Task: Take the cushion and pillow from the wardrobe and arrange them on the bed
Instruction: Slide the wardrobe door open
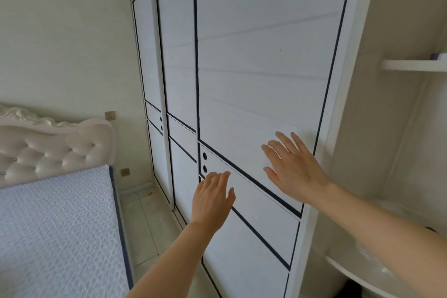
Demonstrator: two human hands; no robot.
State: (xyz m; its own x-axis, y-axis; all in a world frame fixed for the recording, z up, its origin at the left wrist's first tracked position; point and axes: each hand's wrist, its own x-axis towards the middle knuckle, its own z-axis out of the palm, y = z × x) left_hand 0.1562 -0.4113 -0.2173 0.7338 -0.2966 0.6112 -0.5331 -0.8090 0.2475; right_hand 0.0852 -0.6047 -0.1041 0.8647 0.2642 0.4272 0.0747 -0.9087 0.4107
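- Opening step, by the look of it: tall white sliding wardrobe with thin dark trim lines shut across all visible panels; nothing retrieved yet.
- Cushion and pillow not in view; presumably inside, behind the doors.
- Left hand raised to the nearest door panel, just below the two small round dark holes near that panel's left edge. Fingers extended and loosely together, thumb out; holding nothing.
- Right hand further right and higher on the same panel, palm toward the door. Fingers spread wide and straight; empty.
- Contact hard to confirm from this angle: both palms look flat against or just off the surface.
- Next move calls for: firm palm pressure and a sideways push to slide the panel along its track, probably to the left over the neighbouring panel, since the right edge sits against the frame.
- Destination on the left: bed with pale blue quilted mattress and white tufted headboard, top bare and ready.
- White wall shelf far right, not involved.
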